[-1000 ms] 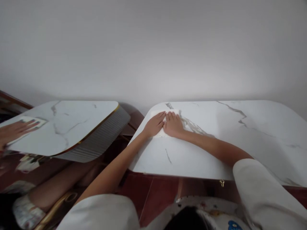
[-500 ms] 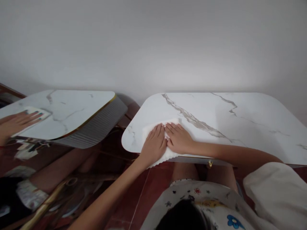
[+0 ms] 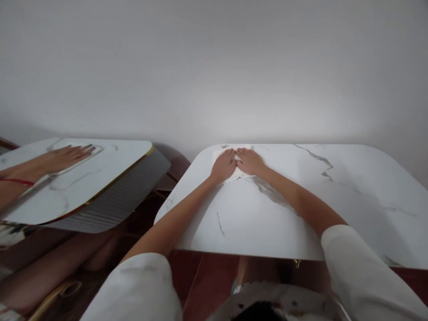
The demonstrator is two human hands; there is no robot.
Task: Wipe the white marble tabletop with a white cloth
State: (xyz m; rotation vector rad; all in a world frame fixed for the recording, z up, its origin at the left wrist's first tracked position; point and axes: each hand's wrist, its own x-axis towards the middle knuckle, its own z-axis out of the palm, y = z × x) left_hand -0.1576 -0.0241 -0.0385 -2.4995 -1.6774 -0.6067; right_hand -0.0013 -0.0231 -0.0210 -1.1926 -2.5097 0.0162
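My left hand [image 3: 223,166] and my right hand [image 3: 250,161] lie flat, side by side, on a white cloth [image 3: 238,174]. The thumbs are close together and the fingers stretch toward the wall. Under the palms, most of the cloth is hidden; its lower edge and a strip at the left show. It rests near the back left of a white marble-patterned tabletop [image 3: 247,227] with rounded corners. Both arms reach far forward across the top.
A second marble-patterned table [image 3: 76,191] with a gold edge and ribbed side stands at the left. There another person's hand [image 3: 70,156] lies on a pale cloth. Behind both tables rises a plain wall [image 3: 214,71]. A small gold knob [image 3: 297,263] sits under the front edge.
My two hands have slid the cloth away from me, from the table's front left edge toward the wall. The other person's hand has moved right and farther back.
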